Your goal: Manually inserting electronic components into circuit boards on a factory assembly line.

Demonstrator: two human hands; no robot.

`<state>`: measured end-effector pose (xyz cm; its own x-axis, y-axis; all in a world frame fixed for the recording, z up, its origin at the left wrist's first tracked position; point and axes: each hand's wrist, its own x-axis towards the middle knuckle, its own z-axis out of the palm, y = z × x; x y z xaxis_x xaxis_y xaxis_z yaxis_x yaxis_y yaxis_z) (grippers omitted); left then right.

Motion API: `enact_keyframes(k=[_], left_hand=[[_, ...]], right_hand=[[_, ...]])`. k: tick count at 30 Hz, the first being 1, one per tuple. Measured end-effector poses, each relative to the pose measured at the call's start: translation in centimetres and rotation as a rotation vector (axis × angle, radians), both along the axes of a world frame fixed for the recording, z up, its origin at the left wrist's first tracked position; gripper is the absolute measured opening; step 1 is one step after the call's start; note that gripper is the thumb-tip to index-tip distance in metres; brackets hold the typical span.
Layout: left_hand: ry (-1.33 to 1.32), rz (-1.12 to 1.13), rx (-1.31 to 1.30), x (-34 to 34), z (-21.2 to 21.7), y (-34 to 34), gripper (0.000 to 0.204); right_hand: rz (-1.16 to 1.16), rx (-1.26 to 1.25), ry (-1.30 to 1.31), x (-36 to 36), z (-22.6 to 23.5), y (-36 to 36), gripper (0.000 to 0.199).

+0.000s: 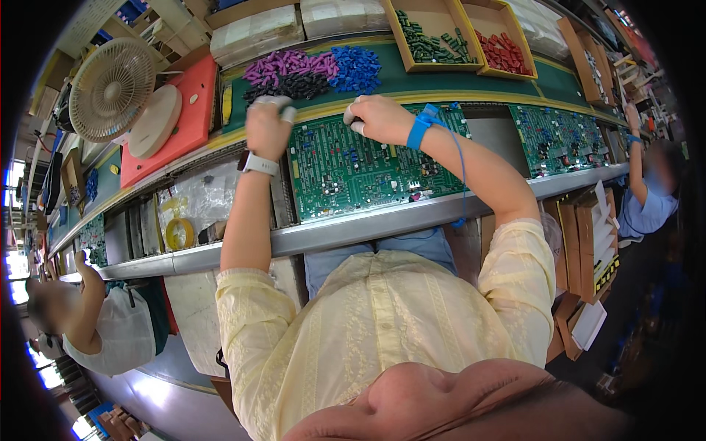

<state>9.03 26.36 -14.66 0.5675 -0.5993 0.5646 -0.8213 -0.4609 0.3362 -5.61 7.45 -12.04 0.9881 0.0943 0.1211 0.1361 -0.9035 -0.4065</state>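
Note:
A large green circuit board (360,173) lies on the conveyor line in front of me. My left hand (268,128), with a white watch and white finger cots, is curled at the board's far left corner beside a pile of black components (294,87); what is inside its fingers is hidden. My right hand (379,117), wearing a blue wrist strap with a cord, pinches a small dark component (354,122) over the board's far edge. Purple parts (283,66) and blue parts (357,67) are heaped just beyond.
Wooden trays of green parts (430,40) and red parts (504,51) stand at the back. Another green board (559,140) lies to the right. A fan (110,88), a red mat (187,125) and a yellow tape roll (179,233) are at left. Other people (95,323) (647,198) work on both sides.

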Motion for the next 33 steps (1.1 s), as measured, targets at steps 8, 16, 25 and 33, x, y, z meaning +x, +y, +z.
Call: enact_keyframes(k=[8, 16, 25, 33], left_hand=[[-0.187, 0.265, 0.067, 3.6, -2.1, 0.8, 0.023], [-0.073, 0.208, 0.093, 3.3, -1.4, 1.2, 0.014], [0.007, 0.275, 0.018, 3.0, -0.7, 1.4, 0.013], [0.281, 0.019, -0.129, -1.3, 2.5, 1.0, 0.016]], right_hand=[[0.100, 0.073, 0.072, 1.4, -1.7, 0.8, 0.016], [0.117, 0.051, 0.167, 1.3, -1.7, 1.5, 0.016], [0.102, 0.025, 0.184, 1.4, -1.9, 1.5, 0.014], [0.183, 0.097, 0.151, 0.9, -0.1, 0.1, 0.024]])
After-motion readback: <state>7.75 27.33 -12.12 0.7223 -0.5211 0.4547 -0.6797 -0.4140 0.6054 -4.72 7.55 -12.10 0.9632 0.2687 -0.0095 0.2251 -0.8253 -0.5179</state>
